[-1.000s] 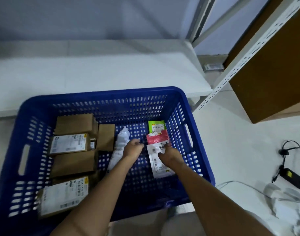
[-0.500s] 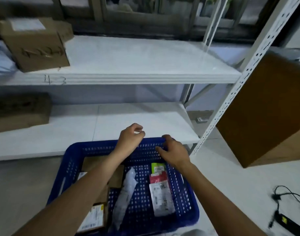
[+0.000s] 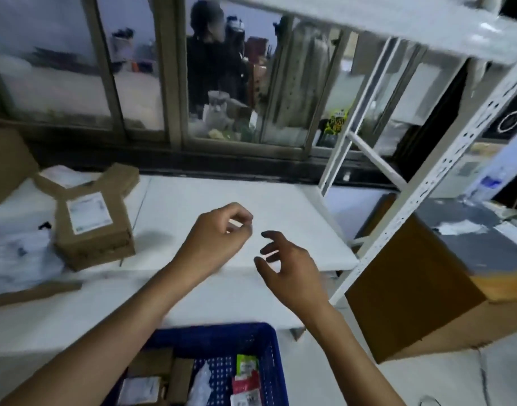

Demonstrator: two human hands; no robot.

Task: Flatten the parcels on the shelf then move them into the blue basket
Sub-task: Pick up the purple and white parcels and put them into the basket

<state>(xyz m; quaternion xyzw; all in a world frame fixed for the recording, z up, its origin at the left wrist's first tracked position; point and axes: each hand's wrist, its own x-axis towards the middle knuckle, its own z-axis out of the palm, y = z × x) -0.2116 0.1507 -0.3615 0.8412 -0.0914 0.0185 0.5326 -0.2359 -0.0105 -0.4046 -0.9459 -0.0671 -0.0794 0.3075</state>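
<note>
Brown cardboard parcel point(image 3: 94, 221), white label, on white shelf point(image 3: 192, 206). Left hand point(image 3: 214, 238), right hand point(image 3: 292, 268): raised, loosely curled, empty.

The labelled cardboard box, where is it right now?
In the head view, the cardboard box sits on the white shelf at the left, beside clear plastic bags, left of the left hand.
</note>
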